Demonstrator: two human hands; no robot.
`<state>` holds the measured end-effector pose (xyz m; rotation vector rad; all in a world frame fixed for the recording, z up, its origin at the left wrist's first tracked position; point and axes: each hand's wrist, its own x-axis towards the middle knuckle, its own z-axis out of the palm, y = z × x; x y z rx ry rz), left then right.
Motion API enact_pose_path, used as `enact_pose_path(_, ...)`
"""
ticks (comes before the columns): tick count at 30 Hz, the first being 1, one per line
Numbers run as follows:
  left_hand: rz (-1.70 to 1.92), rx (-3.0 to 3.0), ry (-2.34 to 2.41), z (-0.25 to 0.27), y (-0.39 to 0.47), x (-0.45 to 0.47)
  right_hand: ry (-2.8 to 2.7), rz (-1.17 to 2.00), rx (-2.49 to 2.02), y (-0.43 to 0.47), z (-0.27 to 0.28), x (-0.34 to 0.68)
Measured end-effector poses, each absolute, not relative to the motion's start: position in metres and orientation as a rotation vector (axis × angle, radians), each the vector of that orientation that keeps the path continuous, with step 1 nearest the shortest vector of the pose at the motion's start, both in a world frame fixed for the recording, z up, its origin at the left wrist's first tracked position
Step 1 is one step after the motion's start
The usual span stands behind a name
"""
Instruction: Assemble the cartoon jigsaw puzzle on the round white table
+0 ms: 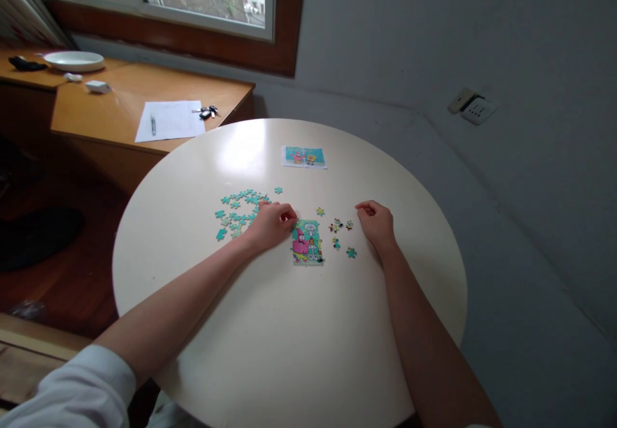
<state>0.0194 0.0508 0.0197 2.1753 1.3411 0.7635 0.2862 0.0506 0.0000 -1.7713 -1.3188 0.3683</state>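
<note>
A partly assembled jigsaw puzzle [307, 248] lies flat on the white round table [289, 331], showing a pink starfish figure and a pale squid figure. My left hand [274, 222] is at its upper left corner, thumb and forefinger pinched on a puzzle piece there, mostly hidden by the fingertips. To the left spread several loose turquoise pieces [234, 205], some behind that hand. My right hand [377, 223] rests on the table with fingers curled together and nothing visible in them. Beside it lie several loose pieces, among them a turquoise one [351, 252] and a yellowish one [321, 211].
Farther back on the table is a small printed picture sheet [304, 157]. A wooden desk [159, 87] adjoins at the left, bearing paper [168, 121], keys [208, 112], a small white box [98, 87] and a white dish [74, 61]. A wall stands to the right.
</note>
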Motion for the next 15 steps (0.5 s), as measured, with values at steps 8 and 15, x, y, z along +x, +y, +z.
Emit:
enact_pose_path(8,0.735,2.223,1.34,0.0201,0.0505,0.0199,-1.333,0.359,-1.755,0.0528,-0.0035,0.288)
enact_pose_path(15,0.712,2.286,1.322,0.0177,0.0517,0.0203,-1.325,0.366,-1.749,0.0532,-0.0039,0.2877)
